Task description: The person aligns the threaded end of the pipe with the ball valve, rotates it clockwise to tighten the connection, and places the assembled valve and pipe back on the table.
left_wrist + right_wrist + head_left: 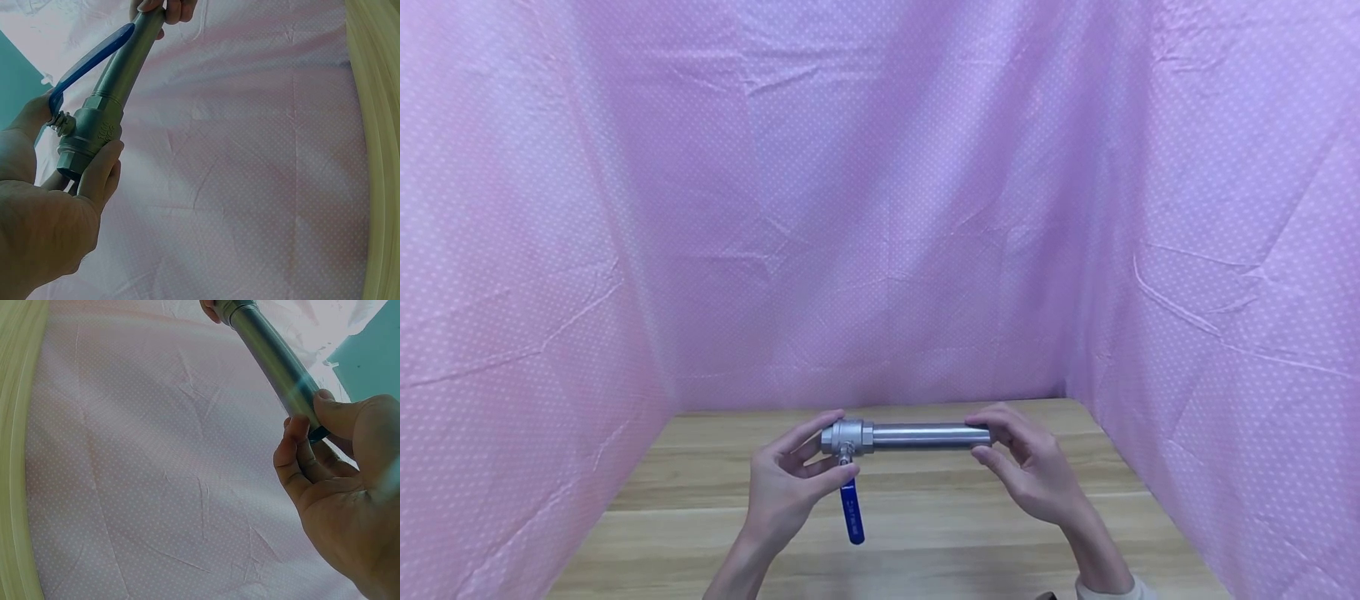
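Note:
A silver ball valve (852, 435) with a blue lever handle (852, 512) is joined end to end with a straight metal pipe (925, 436). Both are held level above the table in the head view. My left hand (782, 492) grips the valve body, fingers behind it and thumb by the base of the lever. At the other end, my right hand (1037, 471) pinches the pipe's free end between thumb and fingers. The left wrist view shows the valve's hexagonal end (74, 161) close to the fingers. In the right wrist view the pipe's end (317, 433) lies between thumb and fingertips.
A wood-grain table (910, 517) lies below both hands. Pink dotted cloth (880, 208) hangs at the back and along both sides. A small dark object (1046, 596), mostly cut off, shows at the bottom edge near the right sleeve (1116, 588).

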`<state>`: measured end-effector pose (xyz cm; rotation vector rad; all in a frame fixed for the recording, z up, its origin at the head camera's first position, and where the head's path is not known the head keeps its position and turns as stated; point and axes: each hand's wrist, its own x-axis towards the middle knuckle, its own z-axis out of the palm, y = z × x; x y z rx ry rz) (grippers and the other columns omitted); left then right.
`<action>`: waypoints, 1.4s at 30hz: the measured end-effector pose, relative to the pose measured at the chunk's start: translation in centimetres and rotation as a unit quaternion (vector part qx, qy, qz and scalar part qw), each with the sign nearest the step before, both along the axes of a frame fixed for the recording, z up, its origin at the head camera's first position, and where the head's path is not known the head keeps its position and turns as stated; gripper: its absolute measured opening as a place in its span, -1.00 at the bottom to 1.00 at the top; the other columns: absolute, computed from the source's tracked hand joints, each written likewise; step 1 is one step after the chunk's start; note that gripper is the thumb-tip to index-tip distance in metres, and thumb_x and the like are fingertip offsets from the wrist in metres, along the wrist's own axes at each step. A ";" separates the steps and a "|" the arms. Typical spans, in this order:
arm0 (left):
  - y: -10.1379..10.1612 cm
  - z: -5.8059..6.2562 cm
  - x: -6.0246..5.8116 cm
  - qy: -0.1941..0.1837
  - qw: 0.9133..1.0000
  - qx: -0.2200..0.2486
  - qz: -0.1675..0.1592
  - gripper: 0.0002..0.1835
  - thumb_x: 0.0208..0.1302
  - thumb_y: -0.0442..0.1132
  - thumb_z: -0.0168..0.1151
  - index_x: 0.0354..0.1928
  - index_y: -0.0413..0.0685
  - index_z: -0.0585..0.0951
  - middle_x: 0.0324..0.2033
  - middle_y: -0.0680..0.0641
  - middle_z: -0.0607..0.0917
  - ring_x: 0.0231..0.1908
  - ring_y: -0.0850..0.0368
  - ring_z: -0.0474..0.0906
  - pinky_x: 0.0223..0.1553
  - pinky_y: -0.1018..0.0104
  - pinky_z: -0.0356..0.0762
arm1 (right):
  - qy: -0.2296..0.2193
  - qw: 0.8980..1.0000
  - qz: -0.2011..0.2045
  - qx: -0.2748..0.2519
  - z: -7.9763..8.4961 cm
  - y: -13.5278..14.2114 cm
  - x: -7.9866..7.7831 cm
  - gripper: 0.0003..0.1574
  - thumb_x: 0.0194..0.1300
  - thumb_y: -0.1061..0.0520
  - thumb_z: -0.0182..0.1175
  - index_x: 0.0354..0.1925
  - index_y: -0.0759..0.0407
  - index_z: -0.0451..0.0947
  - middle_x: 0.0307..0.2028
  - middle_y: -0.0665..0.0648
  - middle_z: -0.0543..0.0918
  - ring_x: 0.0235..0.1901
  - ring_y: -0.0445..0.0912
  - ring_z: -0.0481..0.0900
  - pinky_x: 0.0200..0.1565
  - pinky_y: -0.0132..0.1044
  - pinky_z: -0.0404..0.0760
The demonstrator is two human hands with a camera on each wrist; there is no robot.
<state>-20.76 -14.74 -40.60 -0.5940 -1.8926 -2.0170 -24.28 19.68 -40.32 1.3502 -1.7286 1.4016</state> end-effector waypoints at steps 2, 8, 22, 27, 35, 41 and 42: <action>0.0 0.0 0.0 0.000 1.000 -0.002 0.001 -0.23 0.07 -0.64 0.64 0.41 -0.36 0.66 0.43 -0.38 0.68 0.29 0.19 0.81 0.27 0.15 0.87 | -0.001 1.000 -0.002 0.002 0.0 0.0 0.0 -0.27 0.15 0.82 0.27 0.28 0.56 0.58 -0.01 0.23 0.68 -0.22 -0.11 0.60 -0.32 -0.34 0.72; -0.1 0.1 0.0 0.000 1.000 -0.001 -0.003 -0.23 0.08 -0.64 0.63 0.41 -0.36 0.65 0.37 -0.01 0.77 0.31 0.20 0.80 0.28 0.15 0.86 | -0.006 1.000 -0.015 0.006 -0.2 0.1 -0.1 -0.29 0.16 0.80 0.29 0.27 0.53 0.60 -0.05 0.24 0.71 -0.21 -0.15 0.63 -0.30 -0.36 0.73; -0.1 0.0 0.1 -0.007 1.000 0.007 -0.009 -0.23 0.09 -0.64 0.62 0.41 -0.38 0.64 0.34 0.11 0.79 0.28 0.18 0.82 0.27 0.14 0.87 | -0.022 0.998 -0.048 0.024 -0.4 0.2 0.1 -0.34 0.24 0.75 0.25 0.26 0.47 0.60 -0.34 0.13 0.63 -0.42 -0.13 0.54 -0.49 -0.42 0.65; -0.1 0.0 0.1 -0.007 1.000 0.004 -0.011 -0.23 0.10 -0.63 0.63 0.42 -0.36 0.65 0.35 0.04 0.79 0.27 0.16 0.83 0.26 0.14 0.88 | -0.039 0.997 -0.065 0.033 -0.2 0.2 0.3 -0.38 0.28 0.73 0.25 0.26 0.45 0.60 -0.31 0.14 0.65 -0.40 -0.15 0.56 -0.46 -0.39 0.69; -0.1 0.0 0.0 -0.006 1.000 0.004 -0.005 -0.23 0.08 -0.64 0.63 0.41 -0.37 0.65 0.32 0.11 0.79 0.27 0.18 0.83 0.26 0.15 0.88 | -0.052 0.995 -0.082 0.035 -0.4 0.1 0.4 -0.38 0.33 0.69 0.27 0.29 0.39 0.61 -0.30 0.09 0.69 -0.41 -0.14 0.61 -0.46 -0.46 0.71; -0.1 -0.1 -0.1 -0.006 1.000 0.004 0.000 -0.23 0.06 -0.64 0.64 0.40 -0.37 0.65 0.31 0.15 0.80 0.27 0.20 0.82 0.27 0.15 0.87 | -0.062 0.995 -0.077 0.030 -0.4 0.0 0.3 -0.39 0.33 0.68 0.28 0.28 0.41 0.61 -0.30 0.10 0.70 -0.38 -0.27 0.62 -0.51 -0.46 0.67; -0.1 -0.1 -0.1 -0.006 1.000 0.005 0.000 -0.23 0.06 -0.64 0.64 0.40 -0.37 0.66 0.31 0.15 0.80 0.27 0.19 0.82 0.26 0.15 0.87 | -0.062 0.995 -0.072 0.028 -0.4 0.0 0.3 -0.39 0.33 0.68 0.29 0.29 0.41 0.61 -0.30 0.10 0.69 -0.37 -0.29 0.60 -0.52 -0.47 0.65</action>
